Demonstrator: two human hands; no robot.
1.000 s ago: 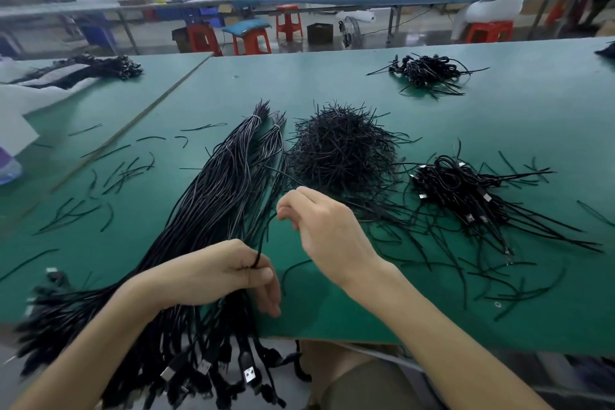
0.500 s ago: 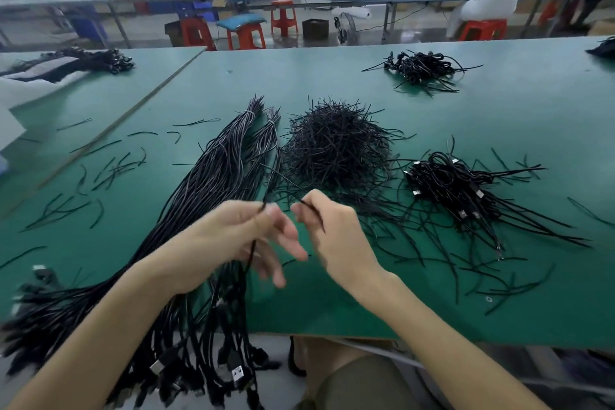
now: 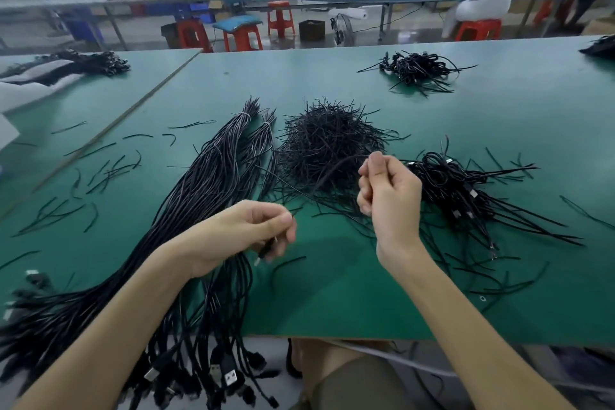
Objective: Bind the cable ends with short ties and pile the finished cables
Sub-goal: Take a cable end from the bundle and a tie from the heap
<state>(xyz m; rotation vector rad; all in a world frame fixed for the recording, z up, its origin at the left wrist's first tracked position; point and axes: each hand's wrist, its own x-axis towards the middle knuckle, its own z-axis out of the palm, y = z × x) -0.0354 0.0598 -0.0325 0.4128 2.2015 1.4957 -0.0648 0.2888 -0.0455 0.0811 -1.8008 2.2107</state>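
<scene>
- Pinching: left hand (image 3: 239, 236), lower centre, grips a thin black cable (image 3: 263, 251); right hand (image 3: 389, 200), fingers curled, nips the blurred strand.
- Bristly mound of short ties (image 3: 326, 146) at centre.
- Tangled finished cables (image 3: 449, 186) at right.
- Long glossy bundle (image 3: 206, 196) at left, on the green table (image 3: 332, 293).

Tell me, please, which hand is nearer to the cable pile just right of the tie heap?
Right. The right hand, pinching a black strand, sits just left of the cable pile; the left hand, gripping a cable, is farther left.
</scene>
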